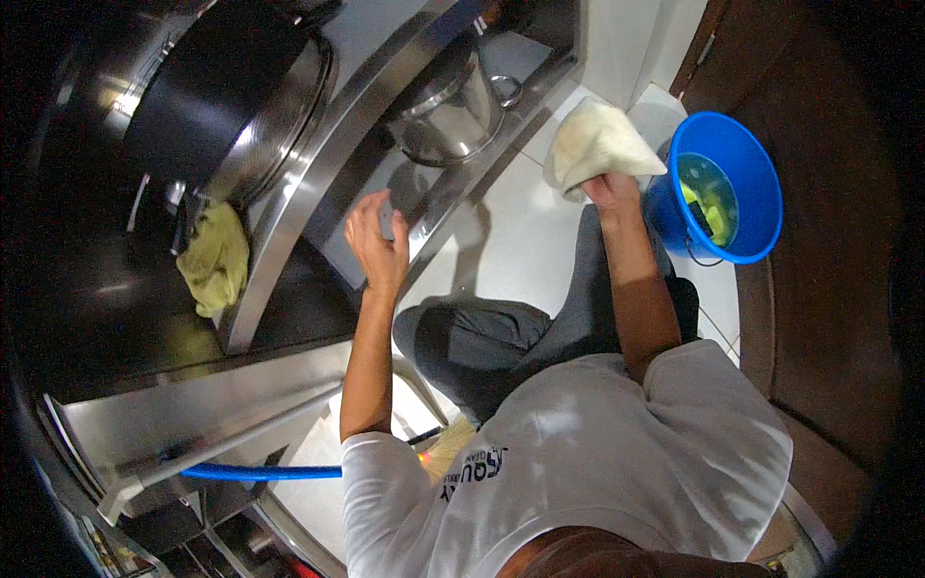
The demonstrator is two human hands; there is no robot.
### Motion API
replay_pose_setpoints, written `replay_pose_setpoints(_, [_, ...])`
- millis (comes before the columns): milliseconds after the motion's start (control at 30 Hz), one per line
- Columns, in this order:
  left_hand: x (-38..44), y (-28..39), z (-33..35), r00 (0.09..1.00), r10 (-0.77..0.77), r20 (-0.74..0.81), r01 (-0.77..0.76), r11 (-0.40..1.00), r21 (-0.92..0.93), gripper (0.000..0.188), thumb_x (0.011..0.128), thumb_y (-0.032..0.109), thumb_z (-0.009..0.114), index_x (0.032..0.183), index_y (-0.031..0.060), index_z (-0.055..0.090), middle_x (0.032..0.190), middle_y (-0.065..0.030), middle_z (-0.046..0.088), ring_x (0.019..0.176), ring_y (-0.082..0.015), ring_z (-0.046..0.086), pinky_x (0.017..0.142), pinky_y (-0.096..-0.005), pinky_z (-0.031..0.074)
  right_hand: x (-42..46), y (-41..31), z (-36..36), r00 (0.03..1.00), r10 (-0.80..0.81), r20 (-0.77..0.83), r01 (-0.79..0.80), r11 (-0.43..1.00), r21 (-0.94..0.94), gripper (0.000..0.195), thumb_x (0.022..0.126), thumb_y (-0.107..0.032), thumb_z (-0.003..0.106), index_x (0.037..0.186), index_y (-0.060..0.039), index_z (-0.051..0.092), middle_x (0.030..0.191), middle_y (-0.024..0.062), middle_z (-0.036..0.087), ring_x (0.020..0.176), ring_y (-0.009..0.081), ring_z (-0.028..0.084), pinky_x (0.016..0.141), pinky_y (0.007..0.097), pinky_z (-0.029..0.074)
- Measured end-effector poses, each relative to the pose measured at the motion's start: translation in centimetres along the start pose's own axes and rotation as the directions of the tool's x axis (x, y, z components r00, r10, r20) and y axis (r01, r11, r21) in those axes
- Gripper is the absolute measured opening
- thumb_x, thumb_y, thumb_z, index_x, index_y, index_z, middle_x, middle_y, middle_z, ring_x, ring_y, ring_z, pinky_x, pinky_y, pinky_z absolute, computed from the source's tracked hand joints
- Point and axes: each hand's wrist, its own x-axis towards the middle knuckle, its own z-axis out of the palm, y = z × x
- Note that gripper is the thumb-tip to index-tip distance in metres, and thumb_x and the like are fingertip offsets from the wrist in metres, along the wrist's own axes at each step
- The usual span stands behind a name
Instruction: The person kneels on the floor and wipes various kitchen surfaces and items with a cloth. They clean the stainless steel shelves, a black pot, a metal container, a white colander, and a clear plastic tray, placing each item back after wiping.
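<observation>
My left hand [377,242] is raised with its fingers apart and nothing in it, over the edge of the steel lower shelf. In my right hand [611,190] is a cream-coloured cloth [600,141], draped over the fingers above the white floor. Just right of the cloth stands a blue plastic bucket [760,195] with a wire handle; it holds water with yellow-green and dark items in it. A steel pot [452,119] with a ring handle sits on the lower shelf, ahead of my left hand.
A large pan [278,137] and a crumpled yellow-green cloth [214,260] lie on the steel upper level [264,264] at left. A blue pole [267,472] and broom bristles [449,444] are beside me, near a steel frame. Dark brown panelling [831,289] stands at right.
</observation>
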Motion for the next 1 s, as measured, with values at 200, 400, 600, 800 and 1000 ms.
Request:
replay_pose_setpoints(200, [1.0,-11.0,10.2,0.597,-0.736,0.32,0.786,0.455,-0.419,0.031,0.083,0.01,0.052,0.113,0.0031,0.051,0.104,-0.0129,0.055,0.1,-0.0249,0.049,0.087,-0.0363,0.037,8.1,3.4,0.3,0.925,-0.32,0.205,0.368,0.624,-0.689,0.048,0.083,-0.026,0.062,0.123,-0.0091,0.044,0.121,0.007,0.048,0.11,0.0182,0.048,0.095,0.0354,0.04])
replay_pose_setpoints(400, [4.4,-17.2,16.0,0.353,-0.721,0.596,0.936,0.272,-0.225,0.028,0.084,0.01,0.051,0.112,0.0058,0.051,0.099,-0.0109,0.055,0.09,-0.0229,0.049,0.078,-0.034,0.038,21.3,8.7,-5.7,0.963,-0.212,0.165,0.2,0.157,-0.967,0.042,0.086,-0.027,0.056,0.123,-0.0094,0.044,0.116,0.0066,0.052,0.105,0.0176,0.051,0.092,0.0358,0.042])
replay_pose_setpoints(600, [4.9,-21.3,18.1,0.217,-0.664,0.716,0.971,0.223,-0.087,0.026,0.085,0.009,0.05,0.111,0.0086,0.05,0.094,-0.0089,0.055,0.08,-0.0209,0.05,0.068,-0.0318,0.039,26.8,9.6,-8.9,0.995,-0.085,-0.054,-0.048,0.069,-0.996,0.041,0.086,-0.03,0.055,0.121,-0.0098,0.045,0.114,0.0063,0.053,0.103,0.0181,0.052,0.09,0.0357,0.043])
replay_pose_setpoints(800, [1.2,-23.2,17.1,0.112,-0.643,0.757,0.993,0.099,-0.062,0.024,0.086,0.008,0.048,0.11,0.0113,0.049,0.089,-0.0069,0.055,0.071,-0.0188,0.05,0.058,-0.0295,0.04,24.5,9.7,-11.0,0.988,-0.08,-0.136,-0.126,0.116,-0.985,0.04,0.086,-0.033,0.053,0.119,-0.0102,0.046,0.112,0.006,0.053,0.1,0.0186,0.052,0.088,0.0357,0.044])
replay_pose_setpoints(1000, [-2.1,-19.9,17.4,0.181,-0.614,0.768,0.946,-0.105,-0.307,0.023,0.087,0.008,0.047,0.109,0.0141,0.048,0.084,-0.0048,0.056,0.061,-0.0168,0.05,0.048,-0.0272,0.041,17.3,6.4,-13.3,0.948,-0.229,-0.222,-0.151,0.289,-0.945,0.04,0.087,-0.035,0.052,0.117,-0.0105,0.047,0.11,0.0057,0.054,0.098,0.0191,0.053,0.085,0.0357,0.045])
